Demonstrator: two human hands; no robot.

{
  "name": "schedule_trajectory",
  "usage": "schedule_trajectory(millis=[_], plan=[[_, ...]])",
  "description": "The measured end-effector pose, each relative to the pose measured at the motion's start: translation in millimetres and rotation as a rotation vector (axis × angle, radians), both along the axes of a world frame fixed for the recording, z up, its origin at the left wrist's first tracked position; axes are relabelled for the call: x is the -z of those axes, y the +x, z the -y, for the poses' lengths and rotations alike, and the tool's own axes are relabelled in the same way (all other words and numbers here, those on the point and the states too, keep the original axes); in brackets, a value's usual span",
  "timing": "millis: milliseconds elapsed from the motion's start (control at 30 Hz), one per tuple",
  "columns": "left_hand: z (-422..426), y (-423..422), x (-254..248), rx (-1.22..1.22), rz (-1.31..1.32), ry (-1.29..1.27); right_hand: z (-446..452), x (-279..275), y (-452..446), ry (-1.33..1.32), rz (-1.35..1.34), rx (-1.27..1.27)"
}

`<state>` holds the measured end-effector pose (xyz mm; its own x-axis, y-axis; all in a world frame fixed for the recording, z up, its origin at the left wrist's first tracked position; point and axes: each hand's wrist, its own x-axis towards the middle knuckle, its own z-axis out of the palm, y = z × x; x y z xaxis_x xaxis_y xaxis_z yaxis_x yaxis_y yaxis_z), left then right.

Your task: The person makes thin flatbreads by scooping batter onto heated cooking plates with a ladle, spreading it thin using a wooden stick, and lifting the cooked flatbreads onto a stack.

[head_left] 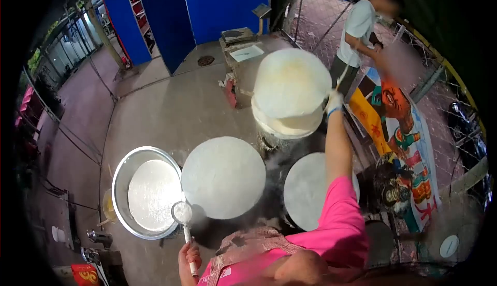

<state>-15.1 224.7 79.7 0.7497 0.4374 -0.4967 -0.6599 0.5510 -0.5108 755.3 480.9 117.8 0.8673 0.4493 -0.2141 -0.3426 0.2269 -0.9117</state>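
Observation:
My left hand (190,256) is closed around the white handle of a ladle (181,213). The ladle's bowl is over the near-right rim of a wide metal basin (120,203), with pale liquid batter (154,192) inside. My right hand (335,102), in a white glove with a blue cuff, is stretched far forward. Its fingers close on a thin stick (341,77), beside a round pale sheet (292,81) above a white-rimmed round container (284,130). Round pale sheets cover two round griddles: the middle one (223,177) and the right one (305,192), partly behind my right arm.
Another person (357,29) stands beyond the container at the far right. A colourful printed banner (396,125) lines the wire fence at right. Behind the basin are a low stand (247,53) and blue panels (228,6). A metal pot (99,238) stands at lower left.

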Motion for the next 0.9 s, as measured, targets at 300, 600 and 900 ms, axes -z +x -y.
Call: schedule_trajectory(millis=[300,600,900], plan=[[0,42,-50,-0.142,-0.282,-0.025,20,197,-55,-0.362,-0.048,0.092],[-19,32,-48,-0.09,-0.796,0.093,87,106,-165,-0.934,0.879,-0.213],[-41,-129,25,-0.231,-0.768,0.495,45,49,-440,-0.591,1.337,-1.267]])
